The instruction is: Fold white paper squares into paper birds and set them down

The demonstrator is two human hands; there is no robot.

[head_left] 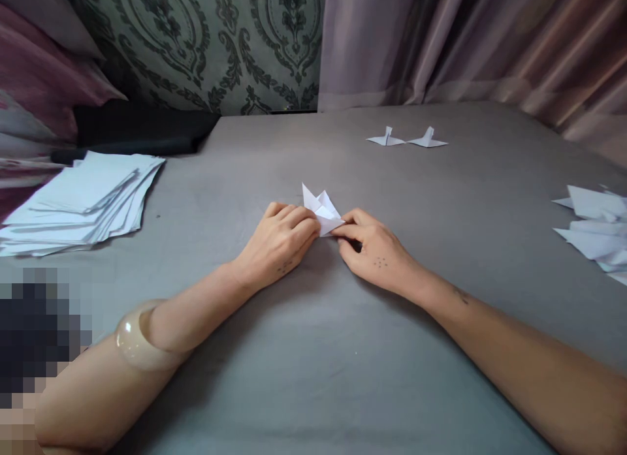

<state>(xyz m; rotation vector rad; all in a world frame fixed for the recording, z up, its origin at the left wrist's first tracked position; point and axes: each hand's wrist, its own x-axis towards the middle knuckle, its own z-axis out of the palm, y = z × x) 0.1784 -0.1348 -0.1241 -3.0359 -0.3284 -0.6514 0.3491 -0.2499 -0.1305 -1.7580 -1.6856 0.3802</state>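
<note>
A small folded white paper (327,215) with pointed flaps sits between my two hands, low over the grey cloth surface. My left hand (290,236) is closed on its left side, the fingertips hidden behind the knuckles and the paper. From the right, my right hand (375,249) pinches the paper's right corner with thumb and fingers. One flap points up at the upper left, and another peak rises beside it. A pale bangle (142,341) hangs on my left forearm.
A stack of white paper sheets (88,194) lies at the left, before a folded black cloth (142,128). Two folded paper figures (428,139) stand at the back. More folded white papers (595,230) lie at the right edge. Curtains (382,44) hang behind. A blurred-out person is at lower left.
</note>
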